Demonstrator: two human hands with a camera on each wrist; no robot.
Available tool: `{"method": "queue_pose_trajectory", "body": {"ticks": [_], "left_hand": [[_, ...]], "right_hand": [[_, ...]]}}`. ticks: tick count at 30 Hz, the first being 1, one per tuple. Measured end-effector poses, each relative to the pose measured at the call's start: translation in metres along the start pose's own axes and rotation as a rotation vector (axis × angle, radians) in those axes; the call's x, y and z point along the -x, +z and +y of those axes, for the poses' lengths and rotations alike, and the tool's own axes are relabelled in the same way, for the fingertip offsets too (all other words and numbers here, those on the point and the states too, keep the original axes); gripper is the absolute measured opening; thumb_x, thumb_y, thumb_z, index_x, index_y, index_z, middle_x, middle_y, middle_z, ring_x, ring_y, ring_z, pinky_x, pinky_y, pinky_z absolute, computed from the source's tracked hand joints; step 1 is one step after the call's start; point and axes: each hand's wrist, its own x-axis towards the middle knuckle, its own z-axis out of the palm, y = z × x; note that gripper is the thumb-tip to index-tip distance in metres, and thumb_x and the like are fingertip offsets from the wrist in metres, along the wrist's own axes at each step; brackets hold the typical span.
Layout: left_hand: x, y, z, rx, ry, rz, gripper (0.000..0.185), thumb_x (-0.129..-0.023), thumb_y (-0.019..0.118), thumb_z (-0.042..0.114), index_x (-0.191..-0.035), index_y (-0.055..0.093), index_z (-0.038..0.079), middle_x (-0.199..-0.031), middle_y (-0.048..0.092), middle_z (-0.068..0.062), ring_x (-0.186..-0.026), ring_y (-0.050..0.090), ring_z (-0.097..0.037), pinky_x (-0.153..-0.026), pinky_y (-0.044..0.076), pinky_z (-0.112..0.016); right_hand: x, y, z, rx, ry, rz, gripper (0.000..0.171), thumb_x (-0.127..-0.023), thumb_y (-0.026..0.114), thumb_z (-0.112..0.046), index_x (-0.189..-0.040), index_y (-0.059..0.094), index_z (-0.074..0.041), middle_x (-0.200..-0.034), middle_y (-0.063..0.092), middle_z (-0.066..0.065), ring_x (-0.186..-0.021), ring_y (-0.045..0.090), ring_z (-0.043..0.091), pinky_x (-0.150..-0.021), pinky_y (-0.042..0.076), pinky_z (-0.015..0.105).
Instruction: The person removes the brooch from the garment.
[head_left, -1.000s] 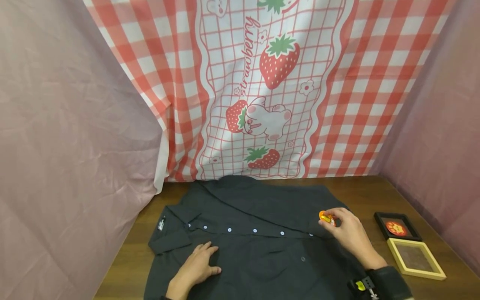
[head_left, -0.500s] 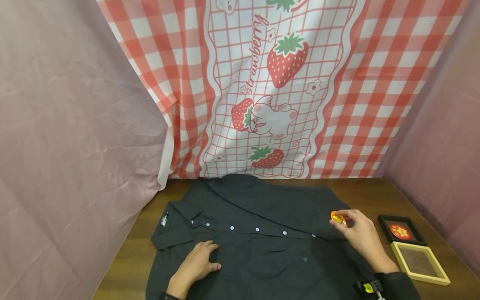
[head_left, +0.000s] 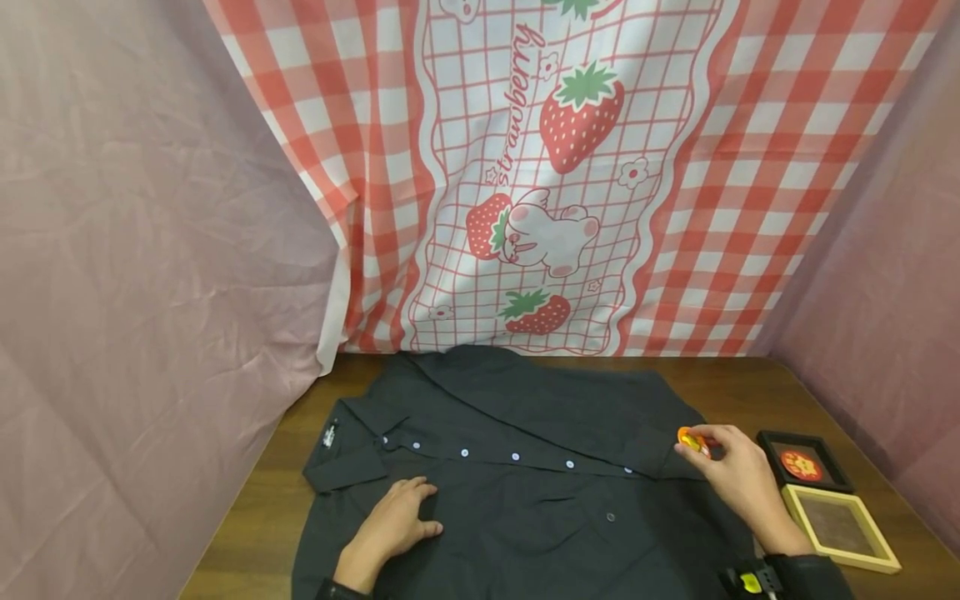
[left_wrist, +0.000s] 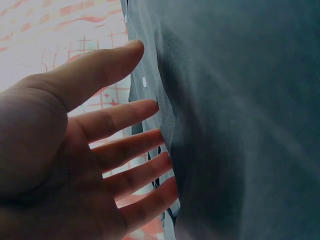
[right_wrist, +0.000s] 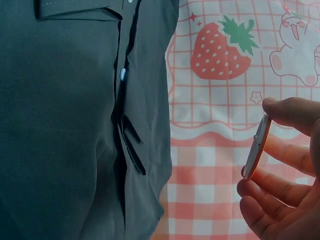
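Note:
A dark grey button-up shirt (head_left: 525, 525) lies spread out, its collar to the left and a row of pale buttons (head_left: 515, 457) across it. My left hand (head_left: 393, 521) rests on the shirt below the collar, fingers spread; in the left wrist view the fingertips meet the cloth. My right hand (head_left: 738, 479) pinches a small round orange badge (head_left: 693, 442) between thumb and fingers, over the shirt's right end. Seen edge-on in the right wrist view, the badge (right_wrist: 256, 146) is a thin disc with a pale back. The fingers partly cover its face.
On the wooden table (head_left: 240, 533), right of the shirt, a black frame (head_left: 769, 460) holds a red and yellow round piece (head_left: 801, 465). A pale yellow frame (head_left: 799, 518) adjoins it. A red checked strawberry cloth (head_left: 510, 250) hangs behind, with pinkish curtains (head_left: 165, 292) at the sides.
My right hand has moved right, toward the frames, still pinching the badge. The left hand stays put on the shirt. The head view has shifted slightly.

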Motion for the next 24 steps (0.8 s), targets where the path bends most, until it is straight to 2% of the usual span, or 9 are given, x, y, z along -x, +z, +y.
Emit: {"method": "queue_pose_trajectory", "body": {"ticks": [7,18,24], "left_hand": [[0.002,-0.001,0.002,0.006,0.009,0.009,0.051,-0.079,0.080,0.024,-0.121,0.064,0.001,-0.136,0.055,-0.022,-0.130,0.047,-0.042,-0.105,0.040,-0.059],[0.006,-0.002,0.003,0.020,0.061,0.027,0.050,-0.078,0.079,0.025,-0.119,0.065,0.001,-0.131,0.058,-0.021,-0.127,0.050,-0.042,-0.105,0.040,-0.058],[0.006,0.000,0.001,0.014,0.060,0.036,0.050,-0.078,0.079,0.025,-0.119,0.064,0.001,-0.131,0.059,-0.021,-0.126,0.050,-0.041,-0.105,0.040,-0.057]], "right_hand": [[-0.001,-0.003,0.005,-0.005,0.017,0.002,0.032,-0.080,0.080,-0.024,-0.102,0.071,-0.002,-0.100,0.066,0.022,-0.082,0.062,0.031,-0.060,0.042,0.028],[0.000,-0.015,0.016,-0.009,0.065,0.001,0.038,-0.082,0.079,-0.029,-0.104,0.071,0.001,-0.099,0.065,0.024,-0.079,0.063,0.032,-0.056,0.042,0.022],[0.003,-0.019,0.021,0.008,0.080,-0.008,0.040,-0.082,0.078,-0.030,-0.105,0.070,0.002,-0.098,0.064,0.025,-0.080,0.062,0.035,-0.058,0.042,0.027]]}}
